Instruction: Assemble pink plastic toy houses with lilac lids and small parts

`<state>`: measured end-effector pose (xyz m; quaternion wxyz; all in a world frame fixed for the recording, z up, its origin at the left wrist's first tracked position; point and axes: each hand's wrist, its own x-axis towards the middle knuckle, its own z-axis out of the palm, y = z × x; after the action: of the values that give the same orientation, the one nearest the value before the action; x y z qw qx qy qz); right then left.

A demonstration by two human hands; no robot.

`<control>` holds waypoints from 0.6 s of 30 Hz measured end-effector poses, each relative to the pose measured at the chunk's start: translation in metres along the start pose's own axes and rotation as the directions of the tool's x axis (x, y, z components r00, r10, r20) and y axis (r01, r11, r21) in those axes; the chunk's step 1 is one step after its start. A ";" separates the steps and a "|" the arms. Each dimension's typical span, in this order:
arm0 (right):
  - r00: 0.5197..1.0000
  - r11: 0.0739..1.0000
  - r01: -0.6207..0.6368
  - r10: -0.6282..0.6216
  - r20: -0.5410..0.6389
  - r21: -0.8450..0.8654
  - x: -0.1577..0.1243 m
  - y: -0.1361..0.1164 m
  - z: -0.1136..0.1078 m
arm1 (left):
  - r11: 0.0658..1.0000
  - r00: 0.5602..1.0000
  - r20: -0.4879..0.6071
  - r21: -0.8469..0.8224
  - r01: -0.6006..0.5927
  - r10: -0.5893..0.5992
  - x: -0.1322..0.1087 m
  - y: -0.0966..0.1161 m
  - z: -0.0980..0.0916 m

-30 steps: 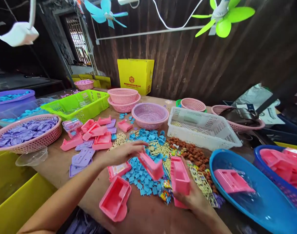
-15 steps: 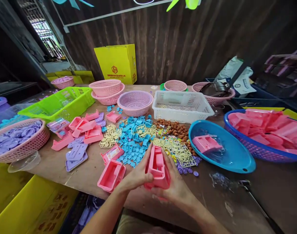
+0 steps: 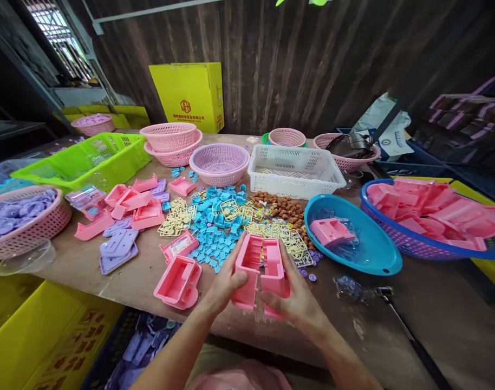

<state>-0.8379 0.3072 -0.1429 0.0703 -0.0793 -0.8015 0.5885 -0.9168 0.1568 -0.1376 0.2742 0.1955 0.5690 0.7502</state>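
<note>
My left hand (image 3: 225, 284) is closed around the left pink plastic shell half (image 3: 246, 260), with the thumb on its near side. In my right hand (image 3: 296, 298) is the right pink plastic shell half (image 3: 273, 266). The two halves stand upright side by side above the table's front, and a narrow gap runs between them. To the left of my left hand lies a joined pink plastic shell (image 3: 177, 283), open side up. Beyond the hands spread small blue plastic parts (image 3: 219, 227) and cream part frames (image 3: 286, 238).
Purple plates (image 3: 119, 246) and pink pieces (image 3: 139, 206) lie left. A blue oval tray (image 3: 373, 246) and a basket of pink parts (image 3: 426, 254) stand right, near a black-handled tool (image 3: 410, 330). Behind are a white basket (image 3: 296, 187) and a green crate (image 3: 89, 173).
The two pink shell halves, pressed together before, now stand apart with a gap between them. My hands have spread slightly, and the camera view has shifted.
</note>
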 end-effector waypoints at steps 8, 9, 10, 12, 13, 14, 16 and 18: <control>0.999 1.000 0.026 -0.025 -0.029 0.009 -0.002 -0.003 -0.003 | 0.985 0.996 -0.008 0.153 -0.084 0.086 0.000 0.002 -0.003; 1.000 1.000 0.020 -0.020 -0.024 -0.003 -0.003 -0.002 -0.003 | 0.982 0.996 -0.005 0.170 -0.085 0.088 -0.001 0.002 -0.003; 1.000 1.000 0.014 -0.015 -0.023 -0.015 -0.003 -0.001 -0.003 | 0.979 0.996 -0.005 0.184 -0.085 0.087 -0.001 0.002 -0.003; 1.000 0.999 0.005 -0.006 -0.027 -0.033 -0.004 0.001 -0.004 | 0.974 0.997 -0.007 0.212 -0.077 0.080 -0.001 0.003 -0.003; 1.000 0.999 0.009 -0.010 -0.030 -0.040 -0.004 0.002 -0.004 | 0.972 0.997 -0.007 0.225 -0.075 0.079 -0.001 0.003 -0.003; 0.999 0.999 0.016 -0.018 -0.033 -0.047 -0.004 0.002 -0.004 | 0.969 0.997 -0.005 0.236 -0.077 0.081 -0.001 0.004 -0.002; 0.999 0.997 0.033 -0.036 -0.034 -0.073 -0.004 0.002 -0.005 | 0.960 0.996 -0.005 0.264 -0.088 0.093 -0.001 0.006 -0.001; 0.999 0.994 0.040 -0.042 -0.016 -0.105 -0.003 0.001 -0.006 | 0.951 0.994 -0.008 0.293 -0.102 0.109 -0.001 0.007 0.000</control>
<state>-0.8334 0.3120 -0.1418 0.0853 -0.0719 -0.8319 0.5435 -0.9171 0.1544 -0.1306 0.1951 0.2550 0.6656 0.6737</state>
